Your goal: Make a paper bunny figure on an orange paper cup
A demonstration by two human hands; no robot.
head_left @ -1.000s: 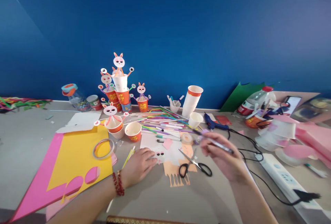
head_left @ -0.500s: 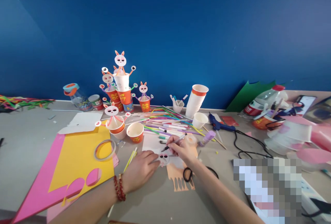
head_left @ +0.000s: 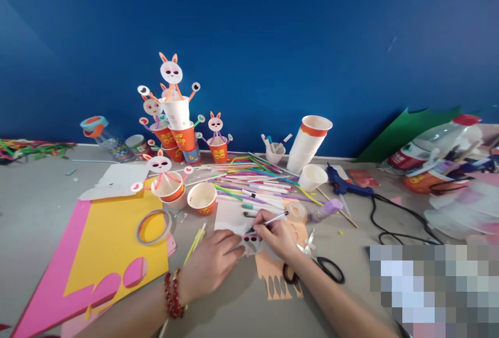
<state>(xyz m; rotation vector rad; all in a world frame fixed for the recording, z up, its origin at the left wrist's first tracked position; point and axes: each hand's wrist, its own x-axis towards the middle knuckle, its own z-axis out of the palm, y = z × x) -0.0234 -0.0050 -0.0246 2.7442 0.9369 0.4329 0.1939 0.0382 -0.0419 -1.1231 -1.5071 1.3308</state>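
Note:
My right hand [head_left: 276, 234] is closed around a slim marker pen [head_left: 278, 218], its dark tip down at the upper edge of a round paper rabbit face [head_left: 251, 245]. Black eyes and pink marks show on this face. My left hand [head_left: 212, 260] rests on the table with its fingertips closed on the left edge of the face, partly hiding it. White paper [head_left: 228, 216] lies just behind both hands. Beneath my right forearm are black-handled scissors [head_left: 330, 270] and a cut peach sheet [head_left: 273, 282].
Paper-cup rabbits [head_left: 171, 73] stand at the back left, near an open paper cup [head_left: 201, 197]. Yellow card [head_left: 117, 229] with a tape ring [head_left: 153, 227] lies left. Coloured sticks and pens [head_left: 257, 177] spread behind my hands. A glue gun [head_left: 349, 187], its cord and a purple glue stick [head_left: 326, 210] lie right.
My view has come closer and shifted slightly. The marker tip has moved from left of the eyes to the top of the face, and the pen lies flatter. More of the scissors shows.

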